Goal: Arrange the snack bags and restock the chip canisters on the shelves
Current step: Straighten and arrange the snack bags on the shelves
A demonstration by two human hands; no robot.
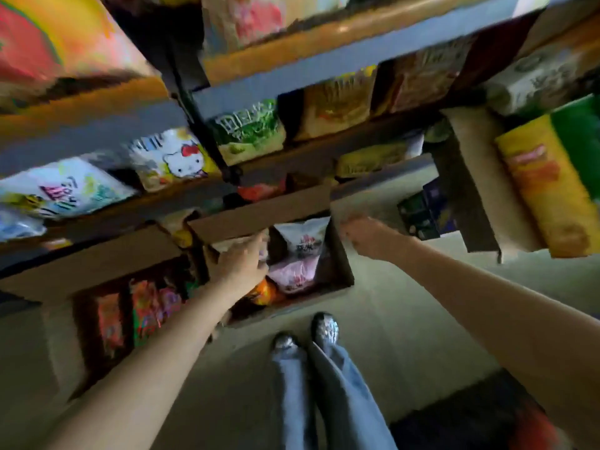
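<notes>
A brown cardboard box (337, 264) sits open on the floor (406, 319) right under the shelves (292, 76), and snack bags lie inside it. A white bag (305, 238) stands at the far end of the box with its top pointing up toward the shelves, and a pink bag (292, 274) lies flatter in front of it, its long side running across the box. The left hand (242, 261) reaches into the box with its fingers bent over a pale bag's edge (the picture is too blurry to tell if it really grips it). The right hand (367, 237) hovers over the right wall of the box with its fingers curled, and I cannot tell if it holds anything. The floor is plain and grey-green, and two silver shoes (305, 336) stand just in front of the box. Another box (130, 316) of red bags sits to the left. A tall yellow chip canister (548, 186) leans at the right, its long side running up and down, beside a green one (581, 141). On the shelves above are a kitty bag (175, 157) and a green bag (250, 131).
</notes>
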